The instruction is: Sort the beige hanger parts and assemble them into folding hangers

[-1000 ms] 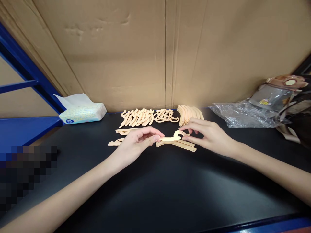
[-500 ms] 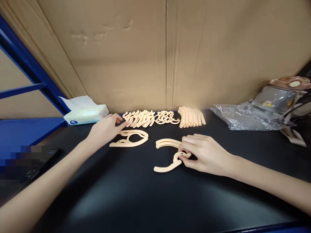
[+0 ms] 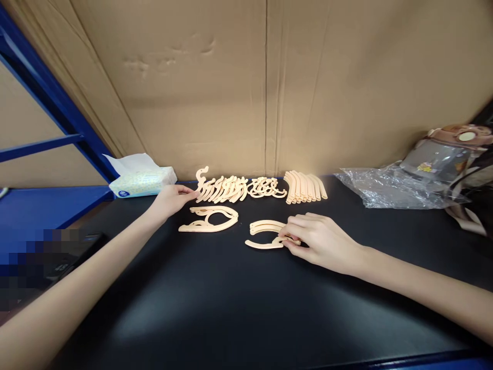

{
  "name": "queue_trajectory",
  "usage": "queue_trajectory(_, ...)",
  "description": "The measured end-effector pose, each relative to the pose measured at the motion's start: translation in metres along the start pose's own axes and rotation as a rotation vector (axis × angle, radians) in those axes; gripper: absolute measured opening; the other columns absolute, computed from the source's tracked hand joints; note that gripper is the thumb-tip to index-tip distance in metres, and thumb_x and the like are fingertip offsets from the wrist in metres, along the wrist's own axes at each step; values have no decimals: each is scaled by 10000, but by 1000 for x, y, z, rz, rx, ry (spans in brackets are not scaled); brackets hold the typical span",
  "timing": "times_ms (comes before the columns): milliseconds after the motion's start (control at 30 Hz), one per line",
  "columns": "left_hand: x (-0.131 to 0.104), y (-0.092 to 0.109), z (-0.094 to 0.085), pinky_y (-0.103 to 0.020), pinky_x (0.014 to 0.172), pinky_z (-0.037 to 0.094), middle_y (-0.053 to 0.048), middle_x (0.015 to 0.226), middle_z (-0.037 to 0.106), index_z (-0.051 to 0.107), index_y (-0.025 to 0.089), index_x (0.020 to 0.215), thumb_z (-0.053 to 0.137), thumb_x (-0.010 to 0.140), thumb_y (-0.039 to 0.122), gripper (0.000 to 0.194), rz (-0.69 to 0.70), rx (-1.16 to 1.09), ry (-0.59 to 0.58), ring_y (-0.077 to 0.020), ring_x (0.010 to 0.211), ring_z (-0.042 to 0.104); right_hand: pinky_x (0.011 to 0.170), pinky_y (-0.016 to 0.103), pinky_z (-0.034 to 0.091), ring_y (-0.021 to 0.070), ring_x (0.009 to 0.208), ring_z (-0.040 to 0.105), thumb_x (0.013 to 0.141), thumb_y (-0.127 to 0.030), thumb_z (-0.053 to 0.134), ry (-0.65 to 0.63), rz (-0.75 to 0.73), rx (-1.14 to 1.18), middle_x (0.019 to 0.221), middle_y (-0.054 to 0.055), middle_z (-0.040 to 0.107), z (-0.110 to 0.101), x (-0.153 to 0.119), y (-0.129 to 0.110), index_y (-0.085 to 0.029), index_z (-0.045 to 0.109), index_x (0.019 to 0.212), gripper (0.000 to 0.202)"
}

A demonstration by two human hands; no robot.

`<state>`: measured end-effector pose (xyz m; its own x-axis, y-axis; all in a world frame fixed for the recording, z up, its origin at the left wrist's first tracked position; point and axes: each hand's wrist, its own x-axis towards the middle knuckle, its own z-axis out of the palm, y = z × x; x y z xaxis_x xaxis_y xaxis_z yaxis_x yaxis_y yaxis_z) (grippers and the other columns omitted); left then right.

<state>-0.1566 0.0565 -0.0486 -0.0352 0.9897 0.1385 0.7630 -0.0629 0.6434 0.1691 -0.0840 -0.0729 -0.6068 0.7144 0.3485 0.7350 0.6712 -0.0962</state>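
Note:
My left hand [image 3: 171, 200] pinches a curved beige piece [image 3: 201, 177] that stands up at the left end of a pile of similar pieces [image 3: 227, 189]. My right hand [image 3: 314, 236] has its fingers closed on a curved beige arm with a hooked end [image 3: 265, 245], low over the black table. Just behind that arm lies a grooved curved piece [image 3: 265, 226], its right end hidden by my right fingers. An assembled beige folding frame [image 3: 215, 221] rests between my hands, on the left.
Beige hook parts [image 3: 265, 187] and a stack of curved tubes [image 3: 306, 186] lie along the back of the black table [image 3: 239, 308]. A tissue pack [image 3: 142, 182] is at back left; crumpled plastic [image 3: 393, 187] and a bottle [image 3: 435, 159] are at right.
My left hand has closed on a piece from the pile and tipped it upright. My right hand has turned the hooked arm and brought it closer to the grooved piece.

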Motion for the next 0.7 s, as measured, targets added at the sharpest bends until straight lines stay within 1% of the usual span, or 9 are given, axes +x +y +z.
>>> queue_trajectory(100, -14, 16, 1, -281, 629, 407, -43, 756, 669, 645, 172, 756, 644, 668, 484, 324, 41, -70, 60, -192, 730, 585, 683, 268, 368, 128, 704, 537, 935, -232, 462, 11, -31, -1, 810, 6, 610, 4, 2, 1, -202, 643, 916, 184)
queue_trajectory(167, -31, 34, 4, -262, 635, 404, -21, 768, 661, 632, 178, 766, 651, 676, 508, 343, 100, -131, 18, -165, 717, 573, 695, 272, 372, 133, 729, 546, 956, -267, 441, 18, -57, -10, 842, 10, 622, 4, 2, 1, -218, 655, 955, 219)
queue_trajectory(233, -52, 54, 10, -253, 625, 396, -15, 738, 646, 615, 164, 734, 673, 681, 496, 341, 198, -263, -124, -149, 687, 560, 704, 278, 376, 141, 751, 552, 974, -310, 407, 14, -81, -17, 855, 21, 631, 2, 3, 1, -219, 667, 965, 275)
queue_trajectory(333, -84, 77, 19, -240, 626, 392, 4, 699, 622, 628, 163, 715, 688, 709, 460, 303, 266, -320, -388, -132, 675, 548, 687, 280, 380, 145, 727, 547, 988, -334, 358, 18, -45, 21, 783, 33, 625, -6, 3, 4, -187, 670, 875, 363)
queue_trajectory(400, -101, 86, 23, -237, 666, 406, 11, 731, 628, 629, 164, 713, 698, 721, 424, 270, 265, -348, -550, -129, 715, 558, 648, 270, 384, 137, 682, 544, 985, -314, 353, 59, 62, 107, 731, 27, 614, -14, 2, 7, -173, 652, 846, 359)
queue_trajectory(467, -114, 90, 26, -225, 643, 395, 19, 713, 613, 620, 160, 701, 701, 726, 409, 263, 221, -364, -670, -116, 692, 541, 602, 251, 388, 127, 654, 550, 972, -295, 371, 103, 186, 247, 730, 15, 622, -24, 1, 12, -176, 631, 948, 287)
queue_trajectory(500, -118, 91, 26, -218, 618, 381, 23, 692, 600, 614, 157, 693, 700, 728, 410, 270, 195, -365, -722, -109, 669, 523, 586, 242, 391, 123, 653, 554, 965, -285, 379, 102, 217, 325, 761, 12, 633, -29, 1, 14, -184, 606, 1040, 259)
queue_trajectory(567, -127, 94, 26, -205, 567, 343, 32, 651, 568, 604, 152, 683, 700, 726, 418, 286, 139, -352, -805, -94, 624, 477, 579, 232, 399, 116, 671, 555, 946, -267, 418, 31, 186, 451, 848, 11, 646, -38, 0, 15, -208, 552, 1164, 263)
queue_trajectory(700, -140, 99, 24, -197, 508, 289, 58, 571, 484, 584, 160, 667, 696, 717, 400, 270, 55, -269, -866, -79, 552, 402, 686, 234, 425, 109, 760, 559, 880, -150, 485, -174, 11, 524, 920, 4, 636, -50, -1, 9, -209, 594, 1095, 248)
